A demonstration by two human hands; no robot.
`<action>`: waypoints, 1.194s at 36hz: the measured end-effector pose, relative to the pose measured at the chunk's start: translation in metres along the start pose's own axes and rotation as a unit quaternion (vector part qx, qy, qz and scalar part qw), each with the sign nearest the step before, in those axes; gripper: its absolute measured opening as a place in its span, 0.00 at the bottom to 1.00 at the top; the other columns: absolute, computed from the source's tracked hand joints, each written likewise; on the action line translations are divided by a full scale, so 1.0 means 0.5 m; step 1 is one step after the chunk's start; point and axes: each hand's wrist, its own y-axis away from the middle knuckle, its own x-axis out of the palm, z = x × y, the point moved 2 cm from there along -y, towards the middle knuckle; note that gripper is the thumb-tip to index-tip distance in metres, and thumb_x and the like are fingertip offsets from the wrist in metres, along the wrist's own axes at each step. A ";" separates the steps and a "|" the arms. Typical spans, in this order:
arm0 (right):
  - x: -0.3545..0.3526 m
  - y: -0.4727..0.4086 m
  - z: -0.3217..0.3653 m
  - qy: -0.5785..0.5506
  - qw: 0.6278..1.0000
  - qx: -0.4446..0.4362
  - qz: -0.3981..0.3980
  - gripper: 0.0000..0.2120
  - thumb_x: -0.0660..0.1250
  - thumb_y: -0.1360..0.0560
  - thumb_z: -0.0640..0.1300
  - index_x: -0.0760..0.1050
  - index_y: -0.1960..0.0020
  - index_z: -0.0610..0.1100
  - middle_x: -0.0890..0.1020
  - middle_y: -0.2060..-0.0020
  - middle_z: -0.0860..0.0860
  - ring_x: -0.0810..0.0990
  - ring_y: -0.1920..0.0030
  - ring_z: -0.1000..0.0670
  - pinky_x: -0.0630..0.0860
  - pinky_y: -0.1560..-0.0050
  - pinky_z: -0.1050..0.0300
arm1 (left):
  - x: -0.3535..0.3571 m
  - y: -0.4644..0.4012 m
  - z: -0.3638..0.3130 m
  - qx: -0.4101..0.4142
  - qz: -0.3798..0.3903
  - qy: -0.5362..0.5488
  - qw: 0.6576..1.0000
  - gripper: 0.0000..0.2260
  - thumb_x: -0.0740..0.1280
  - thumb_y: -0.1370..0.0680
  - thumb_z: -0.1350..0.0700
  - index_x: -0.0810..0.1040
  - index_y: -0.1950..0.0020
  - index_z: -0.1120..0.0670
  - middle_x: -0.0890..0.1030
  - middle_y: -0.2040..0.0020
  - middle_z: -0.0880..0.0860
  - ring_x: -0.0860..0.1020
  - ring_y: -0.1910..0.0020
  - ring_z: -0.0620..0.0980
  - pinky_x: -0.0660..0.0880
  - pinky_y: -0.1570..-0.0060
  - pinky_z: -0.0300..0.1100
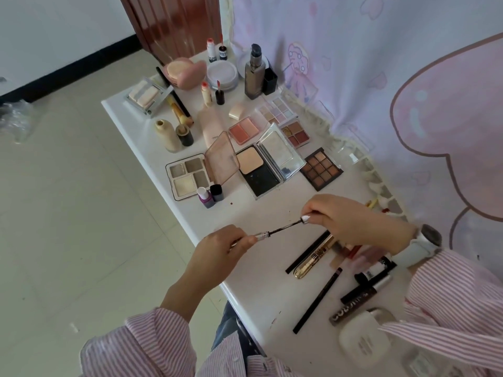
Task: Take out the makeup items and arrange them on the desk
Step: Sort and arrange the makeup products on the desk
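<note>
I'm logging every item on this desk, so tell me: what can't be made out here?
Head view only:
- Wand: both ends buried in the left hand and right hand.
- Items under the right wrist: blurred, covered.
- White case: print too small, sleeve overlaps.

You've got a white desk (152,148) w/ rounded edge, set against a pale lilac curtain (381,63) printed w/ pink cartoon shapes. Cream tile floor (68,213) on your left, white wall (54,28) w/ black baseboard (70,69), reddish-brown wood door (174,23) at back. Soft daylight.
</note>
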 end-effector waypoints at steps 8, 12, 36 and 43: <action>-0.011 0.015 -0.048 -0.210 0.929 0.065 -0.297 0.07 0.62 0.23 0.45 0.75 0.48 0.44 0.72 0.55 0.49 0.71 0.58 0.56 0.68 0.57 0.74 | 0.018 0.017 -0.005 -0.083 -0.059 0.144 0.984 0.05 0.56 0.19 0.58 0.69 0.50 0.50 0.78 0.59 0.46 0.77 0.60 0.40 0.70 0.57 0.29; 0.037 0.013 -0.006 -0.321 0.888 0.063 -0.324 0.03 0.62 0.23 0.44 0.73 0.52 0.46 0.76 0.63 0.51 0.73 0.63 0.56 0.70 0.63 0.73 | 0.038 0.003 -0.026 -0.109 -0.154 0.169 0.967 0.05 0.61 0.21 0.56 0.72 0.47 0.47 0.79 0.50 0.42 0.76 0.49 0.40 0.68 0.53 0.27; 0.149 -0.126 0.073 -0.143 0.923 -0.037 -0.355 0.13 0.66 0.25 0.44 0.74 0.42 0.40 0.80 0.53 0.47 0.73 0.56 0.58 0.65 0.58 0.74 | 0.049 -0.066 -0.022 -0.117 -0.326 0.127 0.930 0.10 0.68 0.25 0.64 0.79 0.44 0.59 0.78 0.53 0.49 0.76 0.56 0.41 0.69 0.55 0.20; 0.156 -0.122 0.075 -0.134 0.933 -0.017 -0.333 0.13 0.65 0.24 0.46 0.74 0.42 0.41 0.80 0.54 0.47 0.69 0.58 0.59 0.63 0.62 0.75 | 0.052 -0.057 -0.018 -0.105 -0.325 0.104 0.934 0.13 0.67 0.24 0.63 0.77 0.39 0.60 0.75 0.51 0.48 0.77 0.55 0.44 0.70 0.56 0.23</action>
